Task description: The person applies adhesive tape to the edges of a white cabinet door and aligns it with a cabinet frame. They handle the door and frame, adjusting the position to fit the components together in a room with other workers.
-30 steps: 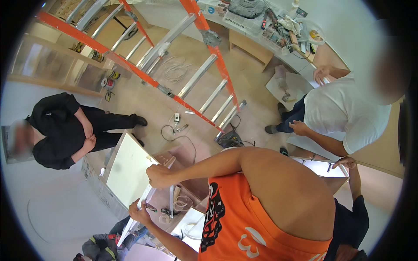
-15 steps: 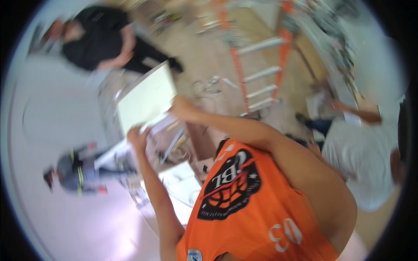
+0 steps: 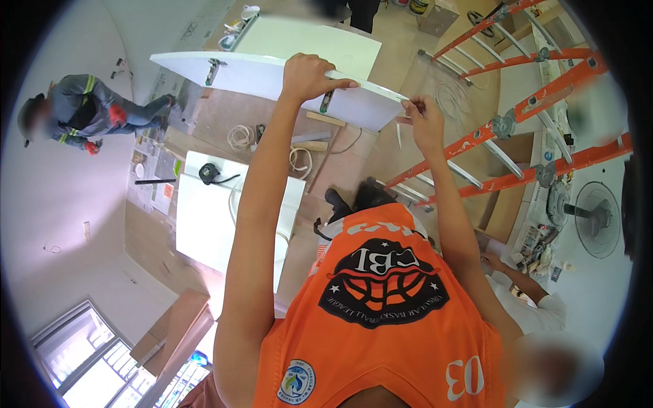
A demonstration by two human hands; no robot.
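Note:
A long white cabinet door point(image 3: 255, 80) stands on its edge in front of me, its narrow top edge toward me. Two metal hinges are fixed to its near face, one hinge point(image 3: 213, 72) toward the left end and another hinge point(image 3: 326, 102) under my left hand. My left hand point(image 3: 309, 78) is closed over the top edge near the middle, thumb stretched along it to the right. At the right end, my right hand point(image 3: 427, 124) pinches the corner between thumb and fingers. Behind the door lies a pale flat panel point(image 3: 320, 46).
An orange ladder point(image 3: 486, 129) stands close on the right, near a fan point(image 3: 593, 217). White panels point(image 3: 207, 228) with a tape measure point(image 3: 208, 173) on them lie left of me. A worker point(image 3: 112, 112) is far left; another person point(image 3: 524, 299) is low right. Coiled cable point(image 3: 240, 137) lies nearer than the door.
My view has swung round, so the door now runs nearly level across it. Both hands still hold the door, and the picture is less blurred.

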